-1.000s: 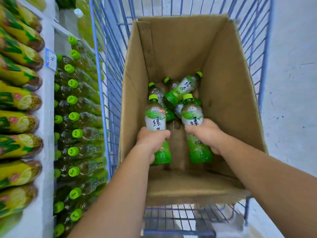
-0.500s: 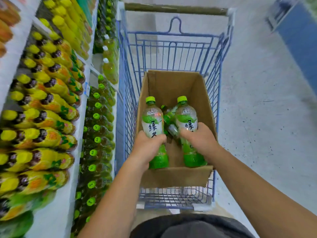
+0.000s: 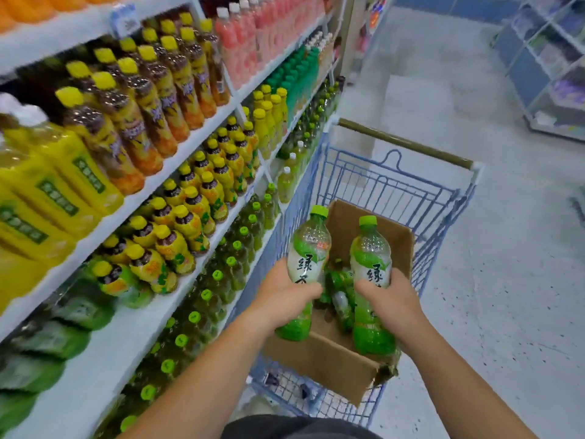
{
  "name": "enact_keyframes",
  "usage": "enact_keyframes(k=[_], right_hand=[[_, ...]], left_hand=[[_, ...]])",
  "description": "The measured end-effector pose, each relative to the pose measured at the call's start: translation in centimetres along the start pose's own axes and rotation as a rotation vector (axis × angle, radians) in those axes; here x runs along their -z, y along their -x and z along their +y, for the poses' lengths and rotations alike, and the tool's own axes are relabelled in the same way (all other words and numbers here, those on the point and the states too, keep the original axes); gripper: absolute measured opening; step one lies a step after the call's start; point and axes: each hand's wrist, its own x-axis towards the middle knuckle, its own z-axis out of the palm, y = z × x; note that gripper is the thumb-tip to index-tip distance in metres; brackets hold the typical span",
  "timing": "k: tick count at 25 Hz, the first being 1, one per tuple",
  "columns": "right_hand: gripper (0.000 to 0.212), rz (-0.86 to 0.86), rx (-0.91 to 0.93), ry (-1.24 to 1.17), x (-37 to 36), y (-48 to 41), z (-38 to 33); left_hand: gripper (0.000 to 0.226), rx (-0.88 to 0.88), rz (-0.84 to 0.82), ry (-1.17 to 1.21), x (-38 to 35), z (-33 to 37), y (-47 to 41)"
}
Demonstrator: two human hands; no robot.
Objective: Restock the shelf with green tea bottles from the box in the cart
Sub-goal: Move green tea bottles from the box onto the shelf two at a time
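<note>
2 green tea bottles are held upright over the cardboard box (image 3: 329, 359), 1 in each hand. The left hand (image 3: 280, 301) grips the left bottle (image 3: 308, 251) round its middle, above the box's left edge, on the side nearest the shelf (image 3: 104, 359). The right hand (image 3: 392, 301) grips the right bottle (image 3: 370, 248) the same way, above the box's right half. Both green caps point up. Between the hands, more bottles (image 3: 340, 289) lie loose in the box, which sits in the blue cart (image 3: 384, 182). The shelved green-capped bottles (image 3: 218, 277) stand just left of the cart.
</note>
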Motion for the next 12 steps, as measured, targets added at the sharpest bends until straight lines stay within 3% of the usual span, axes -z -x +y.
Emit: enact_keyframes(k=[7, 12], right_hand=[[0.027, -0.363, 0.184, 0.043, -0.9, 3.4, 1.2], [0.026, -0.534, 0.269, 0.087, -4.2, 8.9, 0.7]], left_hand=[[0.029, 0.081, 0.456, 0.098, -0.2, -2.7, 11.6], [0.025, 0.122, 0.669, 0.144, 1.8, -6.2, 20.3]])
